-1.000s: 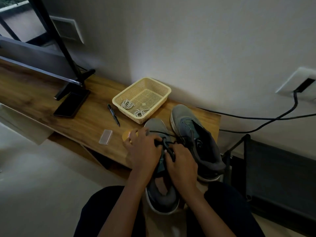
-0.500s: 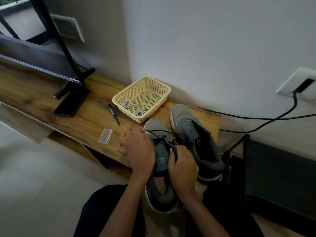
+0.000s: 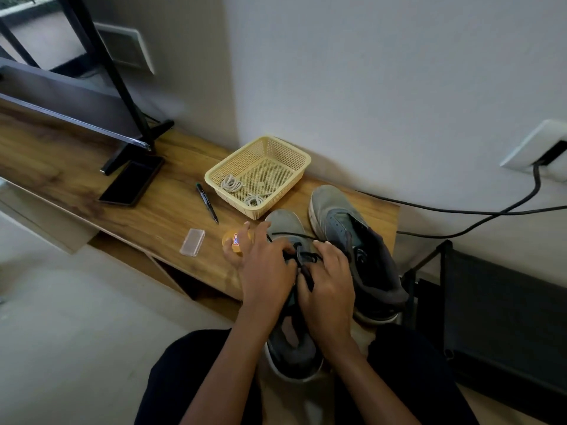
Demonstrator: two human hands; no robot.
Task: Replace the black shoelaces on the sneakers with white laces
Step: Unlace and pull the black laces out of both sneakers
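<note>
Black shoelace [image 3: 302, 259] lies bunched and loosened over the eyelets of the near grey sneaker [image 3: 283, 223], whose toe points at the yellow basket [image 3: 214, 176] and sits just short of its near corner; one strand runs taut across that toe toward the second grey sneaker [image 3: 352, 237], which sits close alongside, to the right of the basket's near corner, heel farther from the basket than toe; the left hand [image 3: 267, 271] is curled down over the lacing, fingertips closed on the black shoelace; the right hand [image 3: 329, 280] faces it across the tongue, fingers bent, thumb and fingers pinching a dark loop of the same lace that hangs between the two hands; two coils of white laces [image 3: 231, 184] lie inside the basket, along its left and near walls; a black pen [image 3: 207, 202] lies just left of the basket; nearer than the basket sit a small clear case [image 3: 192, 242] and an orange round object [image 3: 234, 240], the latter partly behind the left fingers; a dark phone [image 3: 132, 184] lies well left of the basket; all share the wooden bench [image 3: 92, 167] under the basket.
</note>
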